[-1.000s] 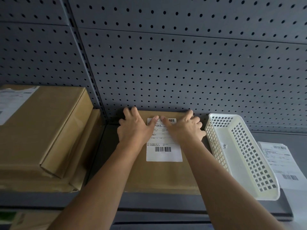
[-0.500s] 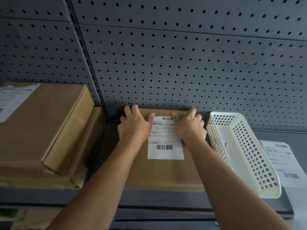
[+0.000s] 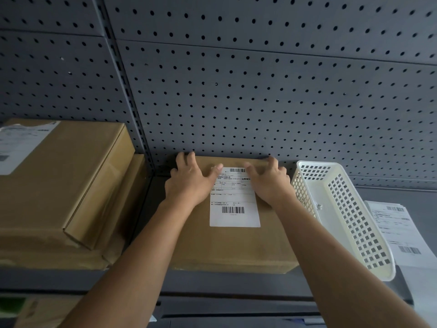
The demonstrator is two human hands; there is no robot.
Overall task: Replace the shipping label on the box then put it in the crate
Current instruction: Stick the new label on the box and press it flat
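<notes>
A flat brown cardboard box [image 3: 227,247] lies on the grey shelf against the pegboard. A white shipping label [image 3: 234,204] with two barcodes is stuck on its top. My left hand [image 3: 189,181] rests flat on the box left of the label, fingers reaching the box's far edge. My right hand [image 3: 269,183] lies flat on the label's right side, fingers spread toward the far edge. Both palms press down and hold nothing. A white perforated plastic crate [image 3: 343,216] stands just right of the box, empty.
Two stacked brown boxes [image 3: 59,192] sit on the left, the upper one with a torn label. A stack of loose printed label sheets [image 3: 399,233] lies right of the crate. The grey pegboard wall [image 3: 236,91] closes the back. A lower shelf edge [image 3: 236,301] runs along the front.
My thumbs, which met over the top of the label, have slid apart to its left and right sides. More of the label now shows between my hands.
</notes>
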